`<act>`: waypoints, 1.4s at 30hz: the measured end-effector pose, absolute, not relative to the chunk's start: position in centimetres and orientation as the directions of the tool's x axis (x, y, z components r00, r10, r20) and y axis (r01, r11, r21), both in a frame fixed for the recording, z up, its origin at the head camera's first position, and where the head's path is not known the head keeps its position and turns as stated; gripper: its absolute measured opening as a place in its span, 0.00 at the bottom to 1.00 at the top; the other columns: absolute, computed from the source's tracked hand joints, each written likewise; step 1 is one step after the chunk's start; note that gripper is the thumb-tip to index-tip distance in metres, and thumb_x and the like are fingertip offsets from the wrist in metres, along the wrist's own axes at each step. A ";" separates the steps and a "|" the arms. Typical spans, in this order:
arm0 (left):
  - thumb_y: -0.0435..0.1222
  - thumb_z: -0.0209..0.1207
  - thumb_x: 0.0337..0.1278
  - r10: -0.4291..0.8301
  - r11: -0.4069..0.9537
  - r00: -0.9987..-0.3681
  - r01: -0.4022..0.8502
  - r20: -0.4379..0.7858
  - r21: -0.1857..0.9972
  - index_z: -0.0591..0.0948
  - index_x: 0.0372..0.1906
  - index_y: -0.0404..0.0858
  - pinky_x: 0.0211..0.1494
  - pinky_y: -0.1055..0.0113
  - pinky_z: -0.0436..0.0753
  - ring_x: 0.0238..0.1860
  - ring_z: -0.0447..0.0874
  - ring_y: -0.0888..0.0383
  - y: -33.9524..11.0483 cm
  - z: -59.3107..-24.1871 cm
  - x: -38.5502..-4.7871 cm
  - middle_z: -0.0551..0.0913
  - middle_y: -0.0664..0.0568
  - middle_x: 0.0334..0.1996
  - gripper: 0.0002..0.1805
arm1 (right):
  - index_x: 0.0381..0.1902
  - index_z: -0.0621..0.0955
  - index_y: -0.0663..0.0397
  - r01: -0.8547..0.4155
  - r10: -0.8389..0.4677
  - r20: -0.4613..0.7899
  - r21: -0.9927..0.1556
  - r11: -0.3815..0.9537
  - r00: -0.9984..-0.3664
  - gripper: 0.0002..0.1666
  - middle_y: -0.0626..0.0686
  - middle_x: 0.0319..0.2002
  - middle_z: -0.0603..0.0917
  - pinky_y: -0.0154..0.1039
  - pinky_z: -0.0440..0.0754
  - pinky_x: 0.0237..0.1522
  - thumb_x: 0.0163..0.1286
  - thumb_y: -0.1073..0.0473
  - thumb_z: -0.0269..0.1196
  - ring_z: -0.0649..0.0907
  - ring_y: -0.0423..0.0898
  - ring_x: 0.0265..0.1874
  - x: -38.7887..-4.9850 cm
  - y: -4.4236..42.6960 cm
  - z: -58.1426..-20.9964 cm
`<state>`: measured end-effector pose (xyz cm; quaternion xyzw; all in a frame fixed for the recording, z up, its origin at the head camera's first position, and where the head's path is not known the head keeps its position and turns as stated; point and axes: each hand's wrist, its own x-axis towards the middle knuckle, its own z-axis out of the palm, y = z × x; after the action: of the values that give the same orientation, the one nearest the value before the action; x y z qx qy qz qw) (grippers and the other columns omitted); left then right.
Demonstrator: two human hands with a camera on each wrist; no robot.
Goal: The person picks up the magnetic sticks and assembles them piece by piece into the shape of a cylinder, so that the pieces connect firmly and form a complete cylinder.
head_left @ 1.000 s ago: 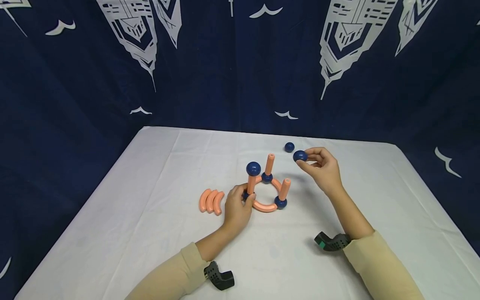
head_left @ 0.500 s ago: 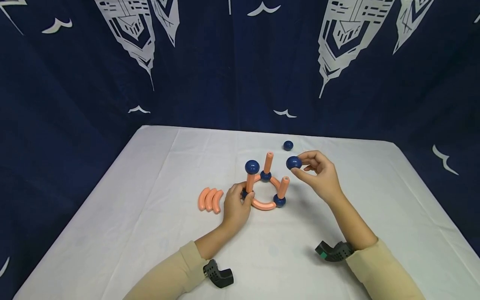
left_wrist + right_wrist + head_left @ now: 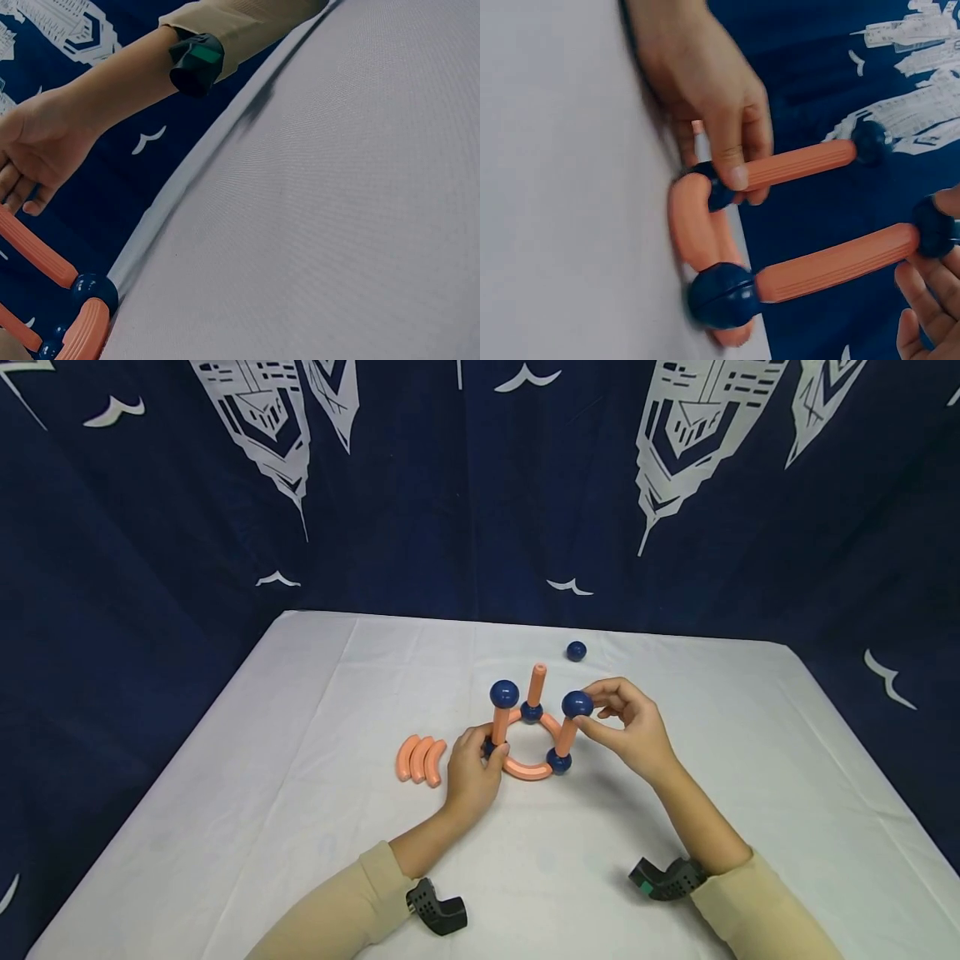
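Observation:
My left hand point(image 3: 474, 777) grips the blue ball at the left of an orange ring point(image 3: 528, 772); the upright rod point(image 3: 500, 727) above it carries a blue ball point(image 3: 504, 694). My right hand point(image 3: 633, 731) pinches another blue ball point(image 3: 577, 704) on the top end of the right rod point(image 3: 566, 739). In the right wrist view this ball point(image 3: 932, 227) meets the rod's end point(image 3: 840, 262), and the left hand point(image 3: 712, 90) pinches the far lower ball. The rear rod point(image 3: 537, 685) stands upright with a bare top.
Several curved orange pieces point(image 3: 421, 761) lie side by side left of the ring. One loose blue ball point(image 3: 576, 651) rests on the white table point(image 3: 360, 693) behind the ring. A dark blue patterned curtain point(image 3: 465, 510) hangs beyond the table's far edge.
My right hand has moved left and toward me, bringing its blue ball from beside the rear rod onto the top of the right rod. The left hand keeps its grip on the ring.

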<state>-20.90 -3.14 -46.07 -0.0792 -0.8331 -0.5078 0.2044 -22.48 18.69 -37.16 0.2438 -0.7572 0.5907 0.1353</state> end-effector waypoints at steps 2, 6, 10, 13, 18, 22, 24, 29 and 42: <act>0.30 0.63 0.59 -0.073 0.472 -0.906 0.337 0.418 0.814 0.80 0.50 0.32 0.46 0.60 0.77 0.42 0.77 0.52 -3.1 -46.0 -20.9 0.81 0.46 0.43 0.14 | 0.47 0.75 0.74 -0.523 -0.204 0.489 -0.835 0.173 -0.848 0.20 0.40 0.38 0.84 0.32 0.75 0.41 0.55 0.79 0.66 0.81 0.37 0.41 -22.4 18.7 -37.4; 0.30 0.63 0.59 -0.072 0.474 -0.903 0.342 0.423 0.811 0.81 0.50 0.32 0.46 0.59 0.77 0.42 0.77 0.52 -3.1 -46.1 -20.9 0.81 0.45 0.43 0.14 | 0.48 0.75 0.74 -0.526 -0.207 0.493 -0.835 0.160 -0.845 0.22 0.40 0.39 0.84 0.31 0.75 0.40 0.54 0.80 0.66 0.81 0.37 0.41 -22.4 18.8 -38.0; 0.30 0.63 0.59 -0.077 0.470 -0.899 0.349 0.431 0.811 0.81 0.50 0.32 0.47 0.59 0.78 0.43 0.77 0.51 -3.2 -46.2 -20.9 0.81 0.45 0.43 0.14 | 0.50 0.76 0.71 -0.489 -0.261 0.432 -0.843 0.223 -0.863 0.23 0.44 0.39 0.85 0.33 0.75 0.42 0.55 0.76 0.68 0.80 0.37 0.43 -22.7 19.1 -39.5; 0.30 0.63 0.59 -0.079 0.466 -0.899 0.349 0.431 0.813 0.81 0.50 0.32 0.47 0.59 0.78 0.43 0.77 0.51 -3.2 -46.2 -20.9 0.81 0.45 0.43 0.14 | 0.50 0.79 0.65 -0.427 -0.324 0.326 -0.845 0.322 -0.888 0.21 0.47 0.42 0.85 0.39 0.76 0.45 0.58 0.70 0.69 0.79 0.37 0.45 -23.1 19.3 -40.9; 0.30 0.63 0.59 -0.077 0.472 -0.902 0.343 0.426 0.812 0.81 0.50 0.31 0.45 0.59 0.78 0.41 0.77 0.52 -3.2 -46.1 -20.8 0.81 0.45 0.43 0.14 | 0.44 0.83 0.59 -0.352 -0.377 0.192 -0.837 0.420 -0.906 0.15 0.50 0.41 0.84 0.44 0.78 0.46 0.59 0.62 0.71 0.79 0.42 0.44 -23.7 19.5 -43.1; 0.30 0.63 0.59 -0.076 0.476 -0.900 0.345 0.429 0.809 0.80 0.50 0.31 0.45 0.58 0.77 0.41 0.77 0.51 -3.2 -46.0 -20.7 0.81 0.45 0.43 0.14 | 0.42 0.84 0.61 -0.358 -0.385 0.197 -0.838 0.412 -0.902 0.14 0.51 0.39 0.84 0.39 0.79 0.43 0.58 0.63 0.71 0.80 0.47 0.41 -23.7 19.5 -43.8; 0.30 0.63 0.59 -0.076 0.477 -0.897 0.351 0.435 0.806 0.80 0.50 0.31 0.45 0.58 0.77 0.41 0.77 0.51 -3.2 -46.0 -20.8 0.80 0.44 0.42 0.14 | 0.44 0.84 0.63 -0.361 -0.388 0.200 -0.840 0.405 -0.900 0.15 0.52 0.39 0.84 0.39 0.79 0.42 0.58 0.64 0.71 0.80 0.49 0.41 -23.7 19.4 -43.8; 0.30 0.63 0.59 -0.074 0.473 -0.895 0.357 0.440 0.806 0.80 0.50 0.31 0.46 0.57 0.77 0.42 0.77 0.50 -3.3 -46.1 -20.7 0.80 0.44 0.43 0.14 | 0.46 0.83 0.65 -0.342 -0.393 0.177 -0.849 0.403 -0.902 0.17 0.54 0.39 0.83 0.37 0.79 0.42 0.58 0.65 0.71 0.80 0.50 0.40 -23.7 19.3 -43.9; 0.30 0.64 0.59 -0.134 0.436 -0.895 0.333 0.426 0.836 0.78 0.49 0.30 0.48 0.63 0.80 0.44 0.77 0.50 -3.1 -46.2 -21.0 0.75 0.41 0.43 0.15 | 0.41 0.82 0.62 -0.343 -0.396 0.177 -0.849 0.401 -0.901 0.15 0.53 0.34 0.81 0.36 0.78 0.39 0.57 0.65 0.72 0.78 0.50 0.36 -22.9 19.0 -43.6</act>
<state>-20.96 -3.12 -46.24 -0.0607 -0.8178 -0.5276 0.2215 -22.88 18.98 -43.62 0.2208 -0.8365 0.5008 -0.0262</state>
